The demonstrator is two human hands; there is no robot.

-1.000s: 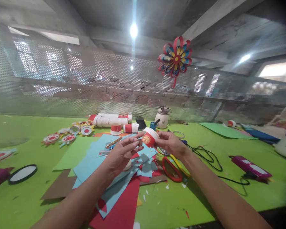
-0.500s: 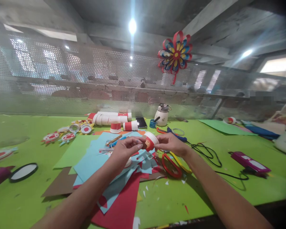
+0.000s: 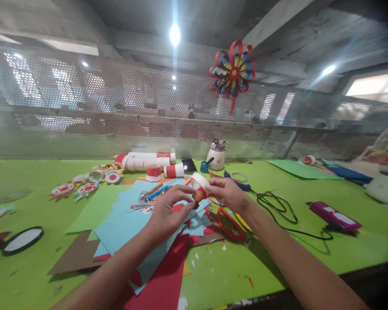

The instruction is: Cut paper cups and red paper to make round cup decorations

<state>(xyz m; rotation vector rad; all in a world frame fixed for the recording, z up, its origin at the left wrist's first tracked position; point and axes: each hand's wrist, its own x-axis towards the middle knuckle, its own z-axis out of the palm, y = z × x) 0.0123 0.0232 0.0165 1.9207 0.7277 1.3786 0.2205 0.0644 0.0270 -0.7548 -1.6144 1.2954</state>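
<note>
Fig.: Both hands hold a small paper cup (image 3: 198, 188) above the work table (image 3: 35, 275), approx. centre of view. The cup is red w/ a white rim and a gold round mark on its side; it is tilted, rim pointing up toward 1 o'clock.

Left hand (image 3: 166, 213): at 7 o'clock of the cup, palm away from the camera. Thumb and forefinger tips pinch the cup's lower part; other fingers are curled loosely beneath.

Right hand (image 3: 228, 193): at 3 o'clock of the cup. Fingertips close on the rim end; thumb on top, remaining fingers bunched together behind.

Below the hands: a loose pile of coloured paper sheets (image 3: 126, 219), mostly blue, w/ red and brown at 6–7 o'clock, lying overlapped on the table. Pens (image 3: 151, 192) lie on the blue sheets at 9 o'clock of the cup.

Scissors (image 3: 229, 224) w/ red and yellow handles lie at 5 o'clock of the cup, just beside the right wrist.

At 11–12 o'clock, farther back: more red-and-white cups (image 3: 154, 173), one upside down, others lying on their sides in stacks. A white jar (image 3: 216, 157) stands at 1 o'clock.

A black cable (image 3: 278, 206) runs at 3 o'clock toward a magenta tool (image 3: 334, 214). Flat cup-flowers (image 3: 86, 188) lie at 9 o'clock. A paper flower (image 3: 233, 71) hangs on the mesh wall.
</note>
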